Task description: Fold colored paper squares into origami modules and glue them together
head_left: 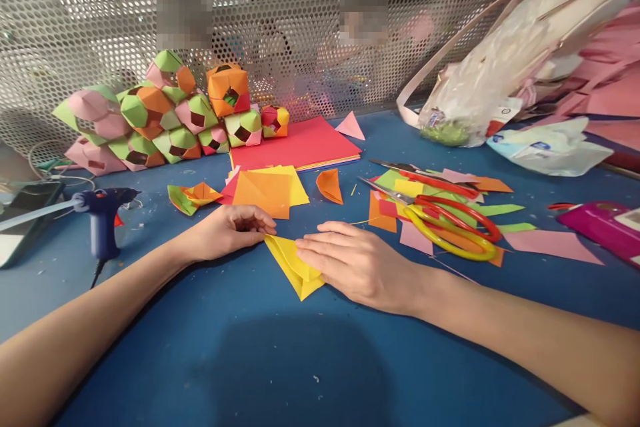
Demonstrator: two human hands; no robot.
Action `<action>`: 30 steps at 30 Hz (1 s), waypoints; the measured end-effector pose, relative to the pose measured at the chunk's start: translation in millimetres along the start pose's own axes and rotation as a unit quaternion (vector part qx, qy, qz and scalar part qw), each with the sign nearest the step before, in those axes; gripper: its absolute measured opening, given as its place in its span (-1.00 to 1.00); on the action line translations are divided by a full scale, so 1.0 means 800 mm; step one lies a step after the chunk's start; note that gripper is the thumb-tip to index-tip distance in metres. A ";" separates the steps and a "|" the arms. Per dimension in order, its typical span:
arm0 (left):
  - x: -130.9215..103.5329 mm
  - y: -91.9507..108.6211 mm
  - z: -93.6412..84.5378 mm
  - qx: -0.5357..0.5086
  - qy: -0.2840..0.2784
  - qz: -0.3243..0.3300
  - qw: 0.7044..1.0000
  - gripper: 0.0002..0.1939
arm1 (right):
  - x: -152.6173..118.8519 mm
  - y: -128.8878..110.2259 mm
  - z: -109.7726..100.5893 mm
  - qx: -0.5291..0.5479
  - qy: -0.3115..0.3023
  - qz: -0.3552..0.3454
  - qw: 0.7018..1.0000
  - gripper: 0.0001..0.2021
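A folded sheet of yellow paper (290, 261) lies on the blue table in front of me, one corner pointing toward me. With thumb and fingertips, my left hand (233, 230) pinches its upper left corner. My right hand (357, 260) rests flat over the paper's right part, fingers stretched out and pressing on it, which hides that side. Just beyond my hands are orange paper squares (260, 190) over yellow and red ones. Folded orange pieces (330, 185) and a green-and-orange folded unit (193, 197) lie close by.
Hollow folded-paper shapes (150, 110) are stacked at the back left, near a red paper stack (300, 143). A blue glue gun (103, 217) stands at left. At right are scissors (450, 227) on paper scraps, a magenta tool (605, 227) and a bag (550, 27). Perforated metal (300, 7) closes the back.
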State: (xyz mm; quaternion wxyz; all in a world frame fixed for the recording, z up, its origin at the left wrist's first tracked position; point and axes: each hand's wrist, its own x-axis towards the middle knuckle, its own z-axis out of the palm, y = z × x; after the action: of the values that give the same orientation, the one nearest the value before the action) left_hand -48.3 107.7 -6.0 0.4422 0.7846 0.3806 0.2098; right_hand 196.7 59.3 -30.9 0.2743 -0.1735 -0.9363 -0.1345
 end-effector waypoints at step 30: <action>0.004 -0.004 -0.002 0.158 -0.022 0.114 0.981 -0.86 | -0.001 -0.013 -0.015 0.010 -0.043 -0.034 0.998 -0.77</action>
State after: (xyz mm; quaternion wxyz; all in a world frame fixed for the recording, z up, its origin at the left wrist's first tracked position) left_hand -48.5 112.1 -7.8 0.2938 0.8873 0.3072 0.1790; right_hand 198.7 45.2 -23.1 0.2305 -0.1445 -0.9540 -0.1262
